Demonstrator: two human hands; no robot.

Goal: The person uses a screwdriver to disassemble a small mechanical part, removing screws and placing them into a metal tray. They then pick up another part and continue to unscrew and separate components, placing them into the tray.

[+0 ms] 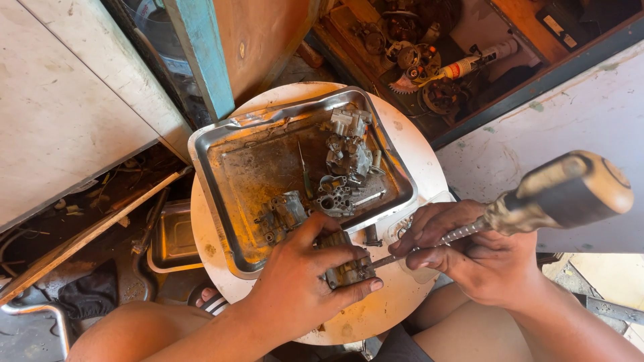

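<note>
1. The left hand [302,281] is curling over a small grey metal engine part [345,268] at the lower centre of the frame, fingers closed around it and pressing it against the near rim of the tray.
2. That part is looking grimy and dull, a blocky casting with brassy stains; most of it is hiding under the fingers, so only its right end and top edge are showing.
3. The right hand [469,255] is gripping a long screwdriver [537,201] low on its ribbed metal shaft, fingers wrapped shut around it, while the thick handle, dark with a pale wooden end, is sticking up toward the right edge of the frame.
4. The screwdriver's tip is meeting the right end of the held part; the exact contact point is lying hidden between the fingers.
5. A dented, rust-stained metal tray [221,144] is sitting in the middle of the frame on a round white worktop [422,161].
6. Inside the tray, several more grey carburettor-like pieces [349,154] are lying clustered toward its right half, with another piece [285,211] just above the left thumb.
7. A second, smaller tray [171,241] is lying on the floor at the lower left.
8. A drawer of oily spare parts [416,60] is standing open at the top of the frame.
</note>
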